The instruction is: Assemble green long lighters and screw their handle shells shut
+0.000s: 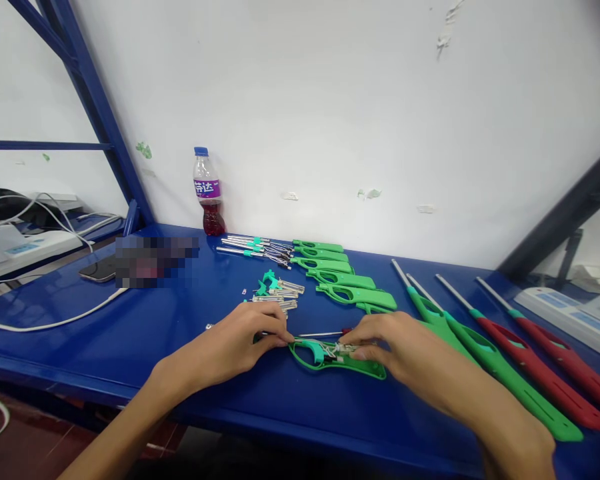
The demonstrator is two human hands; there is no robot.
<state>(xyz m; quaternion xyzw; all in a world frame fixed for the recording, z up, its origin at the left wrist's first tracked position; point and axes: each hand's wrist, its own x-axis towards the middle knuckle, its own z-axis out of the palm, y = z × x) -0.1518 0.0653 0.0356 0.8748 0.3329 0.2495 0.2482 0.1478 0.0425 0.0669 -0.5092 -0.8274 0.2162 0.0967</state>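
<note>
On the blue tabletop lies an open green lighter half-shell (375,372), with a teal trigger (317,352) and thin wires inside it. My left hand (240,333) is closed in a pinch at the shell's narrow front end; its fingertips cover what lies there. My right hand (400,340) pinches a clear fuel tank (347,348) over the shell's handle part, partly hiding it. Just behind the shell rests a screwdriver (323,333) with a thin metal shaft and red end. Beyond my left hand are loose clear fuel tanks (287,287) and teal triggers (267,280).
Several green shells (357,295) and metal lighter rods with wires (240,251) lie toward the wall. Long lighters, green (510,377) and red (540,373), lie at right near a power strip (570,320). A drink bottle (213,200) and a phone (100,268) are at left.
</note>
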